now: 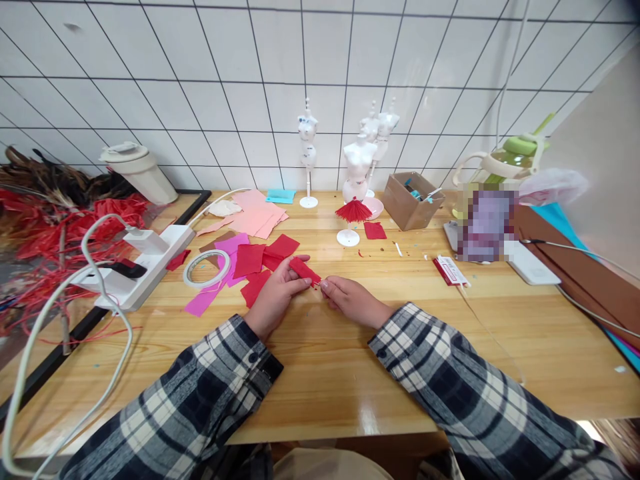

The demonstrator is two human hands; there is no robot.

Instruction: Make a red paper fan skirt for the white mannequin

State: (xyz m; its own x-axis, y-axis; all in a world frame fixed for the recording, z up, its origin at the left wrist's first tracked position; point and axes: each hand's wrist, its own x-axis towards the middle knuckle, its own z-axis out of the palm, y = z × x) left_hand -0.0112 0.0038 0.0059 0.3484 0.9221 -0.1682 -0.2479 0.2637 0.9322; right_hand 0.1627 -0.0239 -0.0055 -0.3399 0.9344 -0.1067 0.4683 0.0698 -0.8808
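Note:
My left hand (278, 295) is closed around one end of a folded strip of red crepe paper (305, 272), held just above the table. At the strip's other end, the fingertips of my right hand (353, 300) are pinched together on something thin and pale, too small to make out. Several red crepe paper squares (249, 259) lie left of my left hand, over purple strips (201, 301). A roll of white tape (188, 272) rests partly on the purple pieces. Beyond my hands stands a small white mannequin (359, 163) with a red fringed paper skirt (353, 211).
More mannequins (308, 143) stand along the tiled wall. A cardboard box (413, 203) of tools sits behind right. At left are a power strip (145, 267) with cables, a cup (143, 175) and red-wrapped feathers. To the right lie a small red-and-white packet (450, 271) and a white power bank (533, 263).

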